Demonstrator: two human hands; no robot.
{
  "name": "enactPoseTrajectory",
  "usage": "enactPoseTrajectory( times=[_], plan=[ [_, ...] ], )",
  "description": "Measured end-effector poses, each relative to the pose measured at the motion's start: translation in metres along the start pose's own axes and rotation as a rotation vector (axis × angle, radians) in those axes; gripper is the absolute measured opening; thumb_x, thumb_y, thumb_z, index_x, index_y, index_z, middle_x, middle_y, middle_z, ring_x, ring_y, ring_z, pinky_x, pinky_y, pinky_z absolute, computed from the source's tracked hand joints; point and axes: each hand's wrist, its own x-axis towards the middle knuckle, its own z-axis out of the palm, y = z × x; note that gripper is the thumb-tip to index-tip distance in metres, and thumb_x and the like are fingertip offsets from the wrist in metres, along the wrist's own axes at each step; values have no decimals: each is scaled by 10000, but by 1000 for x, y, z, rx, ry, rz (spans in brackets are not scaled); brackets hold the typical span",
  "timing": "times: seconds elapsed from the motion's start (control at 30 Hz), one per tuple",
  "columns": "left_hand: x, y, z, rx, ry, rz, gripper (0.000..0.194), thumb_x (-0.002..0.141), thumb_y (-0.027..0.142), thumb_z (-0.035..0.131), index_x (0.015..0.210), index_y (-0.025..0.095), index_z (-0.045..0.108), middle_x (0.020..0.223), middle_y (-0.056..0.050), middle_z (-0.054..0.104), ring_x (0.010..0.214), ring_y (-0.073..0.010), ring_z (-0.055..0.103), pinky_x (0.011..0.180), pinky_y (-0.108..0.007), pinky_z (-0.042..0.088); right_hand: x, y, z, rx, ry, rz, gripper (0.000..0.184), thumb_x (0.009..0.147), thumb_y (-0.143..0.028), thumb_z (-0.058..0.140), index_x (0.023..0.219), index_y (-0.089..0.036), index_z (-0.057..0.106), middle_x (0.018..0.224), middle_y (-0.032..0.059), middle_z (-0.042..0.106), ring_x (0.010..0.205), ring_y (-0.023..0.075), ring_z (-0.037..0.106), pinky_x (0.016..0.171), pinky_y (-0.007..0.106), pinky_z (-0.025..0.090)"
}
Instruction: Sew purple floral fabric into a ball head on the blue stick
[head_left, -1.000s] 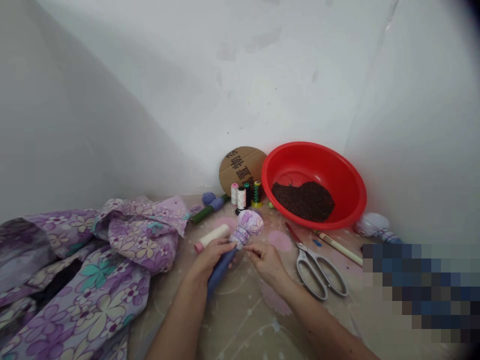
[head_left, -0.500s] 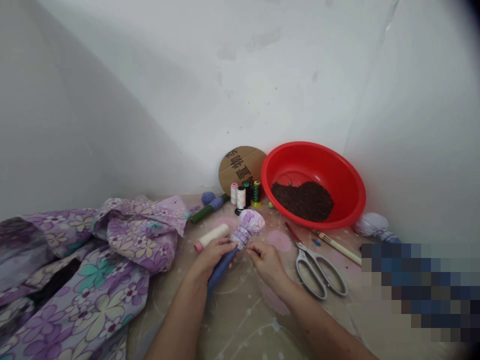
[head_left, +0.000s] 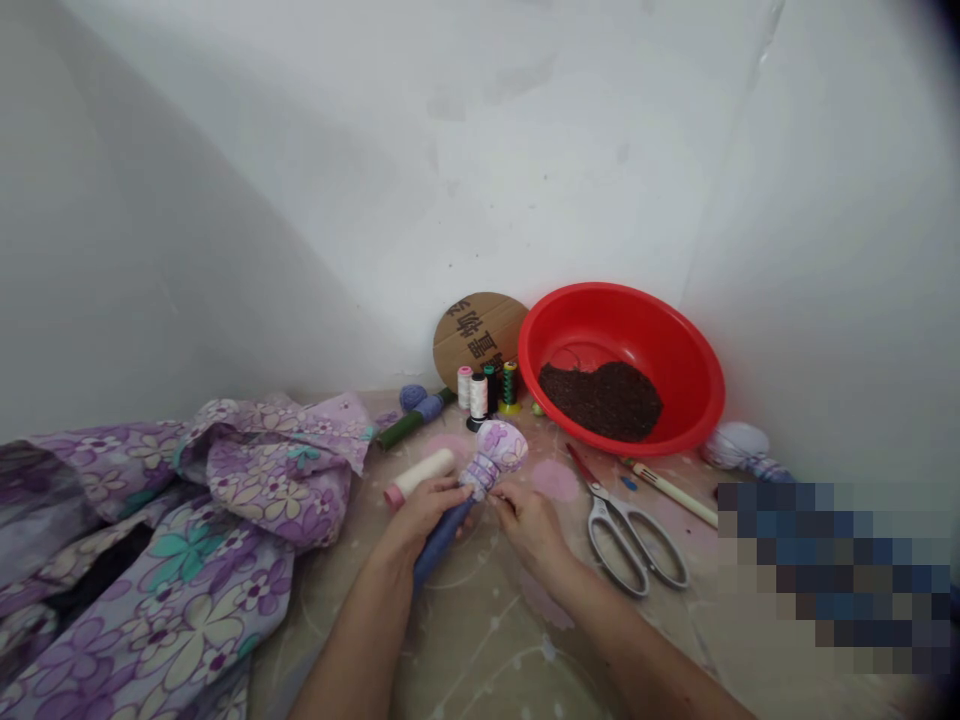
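My left hand [head_left: 439, 508] is closed around a blue-wrapped stick [head_left: 439, 545] that slants up and away from me. Its far end carries a rounded head of purple floral cloth [head_left: 504, 445], bound at the neck with several turns of purple cord [head_left: 480, 472]. Close against the right side of that neck, my right hand [head_left: 529, 520] is pinched shut; whatever lies between its fingertips is too thin to make out. A white roll with a pink end [head_left: 420, 476] lies just beyond my left hand. Scissors [head_left: 626, 535] with grey handles and red blades rest to the right.
Purple floral fabric [head_left: 225, 560] is heaped on the left. Thread spools [head_left: 478, 398], a green stick [head_left: 405, 428] and a cardboard disc [head_left: 476, 335] stand at the back. A red basin [head_left: 697, 400] holds dark brown grains. Another cloth-headed stick [head_left: 739, 445] lies at right.
My right fingertips have shifted slightly at the bound neck. The view has moved a little; the stick stays in my left hand.
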Motion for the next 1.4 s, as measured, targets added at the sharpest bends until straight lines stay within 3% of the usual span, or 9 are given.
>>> enactPoseTrajectory(
  times=[0.53,0.8,1.1,1.4],
  plan=[
    [-2,3,5,-6,43,25,329,599,346,645,783,82,577,496,-13,560,391,-94,496,391,-199,387,1,8,6,-6,39,-11,192,774,-225,399,751,-168,581,646,24,589,603,132,514,562,216,348],
    [3,-5,7,90,16,4,410,605,398,625,862,81,584,480,-7,561,397,-101,495,399,-200,372,-1,2,5,-81,33,6,169,777,-217,395,747,-172,555,669,35,590,625,154,516,557,238,327],
    [-1,-2,15,190,33,16,377,616,386,601,840,82,595,496,-13,559,401,-95,480,411,-205,370,-3,-1,4,-89,57,6,118,749,-166,400,822,-188,490,708,32,578,664,161,518,575,245,331],
    [2,-8,20,192,22,82,304,617,353,600,765,87,598,501,-2,534,414,-84,467,407,-195,357,-4,-6,0,-92,-24,-19,266,643,-89,412,890,-166,478,645,11,554,632,157,495,547,230,297]
  ],
)
